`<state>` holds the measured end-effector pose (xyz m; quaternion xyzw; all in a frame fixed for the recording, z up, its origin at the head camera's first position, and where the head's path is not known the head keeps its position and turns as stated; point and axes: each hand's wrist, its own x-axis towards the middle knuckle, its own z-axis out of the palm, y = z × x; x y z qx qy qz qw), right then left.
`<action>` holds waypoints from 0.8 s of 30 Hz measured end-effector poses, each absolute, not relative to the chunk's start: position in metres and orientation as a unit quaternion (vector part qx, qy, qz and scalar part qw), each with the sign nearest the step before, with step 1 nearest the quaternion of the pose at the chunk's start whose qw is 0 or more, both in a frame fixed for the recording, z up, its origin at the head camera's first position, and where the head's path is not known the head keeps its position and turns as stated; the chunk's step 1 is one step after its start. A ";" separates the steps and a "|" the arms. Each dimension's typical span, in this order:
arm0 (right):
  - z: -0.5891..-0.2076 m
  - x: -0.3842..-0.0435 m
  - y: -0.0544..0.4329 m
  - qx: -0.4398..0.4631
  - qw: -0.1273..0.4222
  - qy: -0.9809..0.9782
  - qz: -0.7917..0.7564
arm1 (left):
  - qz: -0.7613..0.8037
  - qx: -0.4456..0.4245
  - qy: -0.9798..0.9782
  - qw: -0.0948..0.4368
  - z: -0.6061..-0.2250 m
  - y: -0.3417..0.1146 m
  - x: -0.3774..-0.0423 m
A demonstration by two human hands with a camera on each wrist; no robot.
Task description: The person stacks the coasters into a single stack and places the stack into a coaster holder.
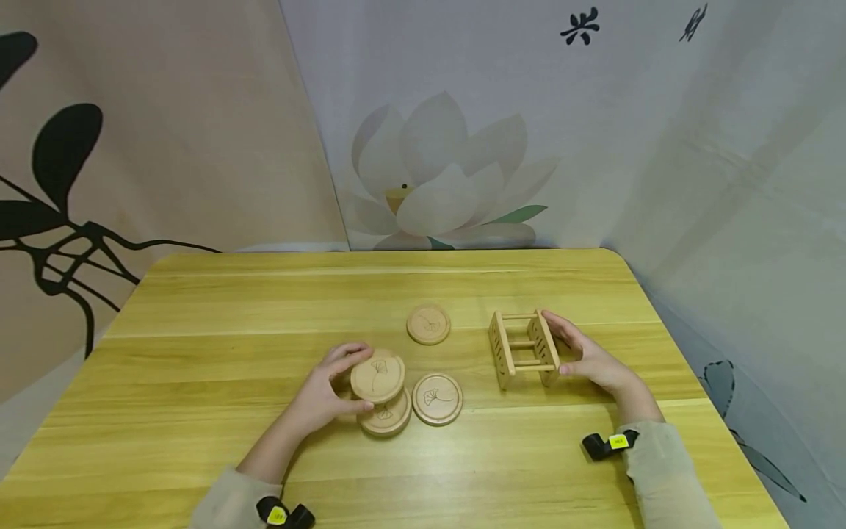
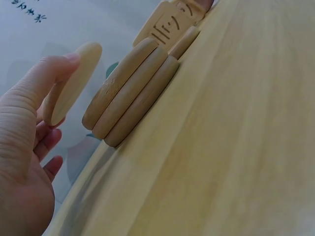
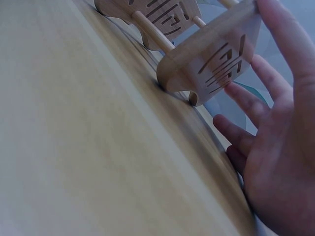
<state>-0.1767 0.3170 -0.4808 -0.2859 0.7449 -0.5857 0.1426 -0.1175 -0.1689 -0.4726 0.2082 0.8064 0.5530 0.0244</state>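
My left hand [image 1: 324, 393] pinches a round wooden coaster [image 1: 377, 376] by its rim, between thumb and fingers. This coaster, with a line-drawn leaf on its face, overlaps a stack of coasters [image 1: 385, 416] in the head view. In the left wrist view a gap separates the tilted held coaster [image 2: 76, 86] from the stack [image 2: 133, 93]. At the right, my right hand [image 1: 591, 360] spans the outer side panel of a wooden rack [image 1: 524, 349], its fingers spread and fairly straight. In the right wrist view the fingertips touch this slotted panel [image 3: 216, 64], and the rack stands on the table.
One coaster [image 1: 438, 399] lies just right of the stack, and another coaster [image 1: 428, 325] lies farther back. Both are left of the rack on the wooden table [image 1: 264, 308]. A printed curtain [image 1: 463, 59] hangs behind the table's back edge.
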 end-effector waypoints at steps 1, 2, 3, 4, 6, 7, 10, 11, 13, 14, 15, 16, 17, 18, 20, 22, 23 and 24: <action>-0.481 -0.177 0.317 -0.285 0.144 0.744 -0.586 | 0.555 0.208 0.805 0.028 -0.472 -0.169 -0.116; -0.481 -0.177 0.317 -0.285 0.144 0.744 -0.587 | 0.557 0.208 0.803 0.030 -0.472 -0.168 -0.116; -0.481 -0.176 0.317 -0.286 0.145 0.743 -0.588 | 0.559 0.209 0.802 0.032 -0.472 -0.168 -0.115; -0.480 -0.176 0.317 -0.286 0.147 0.741 -0.589 | 0.560 0.208 0.801 0.035 -0.471 -0.168 -0.114; -0.480 -0.176 0.317 -0.286 0.148 0.740 -0.591 | 0.563 0.210 0.798 0.039 -0.471 -0.167 -0.112; -0.480 -0.176 0.316 -0.286 0.148 0.740 -0.591 | 0.563 0.210 0.798 0.040 -0.470 -0.167 -0.111; -0.480 -0.177 0.317 -0.283 0.148 0.741 -0.591 | 0.561 0.213 0.799 0.044 -0.470 -0.168 -0.109; -0.480 -0.177 0.317 -0.281 0.148 0.742 -0.591 | 0.559 0.214 0.800 0.045 -0.470 -0.168 -0.108; -0.480 -0.177 0.317 -0.280 0.147 0.744 -0.589 | 0.553 0.218 0.803 0.046 -0.471 -0.169 -0.106; -0.481 -0.177 0.317 -0.279 0.147 0.745 -0.588 | 0.549 0.220 0.805 0.047 -0.471 -0.169 -0.106; -0.481 -0.177 0.317 -0.280 0.147 0.746 -0.587 | 0.546 0.222 0.807 0.046 -0.472 -0.169 -0.105; -0.481 -0.178 0.317 -0.280 0.147 0.746 -0.586 | 0.541 0.225 0.809 0.043 -0.472 -0.169 -0.105; -0.480 -0.177 0.317 -0.280 0.147 0.746 -0.586 | 0.537 0.227 0.811 0.041 -0.473 -0.169 -0.104; -0.480 -0.177 0.317 -0.280 0.147 0.746 -0.586 | 0.534 0.230 0.813 0.038 -0.474 -0.169 -0.104; -0.480 -0.177 0.317 -0.281 0.146 0.747 -0.585 | 0.527 0.235 0.816 0.034 -0.474 -0.168 -0.104; -0.479 -0.177 0.316 -0.281 0.145 0.747 -0.585 | 0.526 0.238 0.816 0.034 -0.474 -0.168 -0.103; -0.479 -0.176 0.316 -0.281 0.144 0.747 -0.585 | 0.527 0.239 0.815 0.037 -0.474 -0.168 -0.103; -0.479 -0.176 0.316 -0.282 0.143 0.748 -0.584 | 0.527 0.240 0.814 0.040 -0.474 -0.168 -0.103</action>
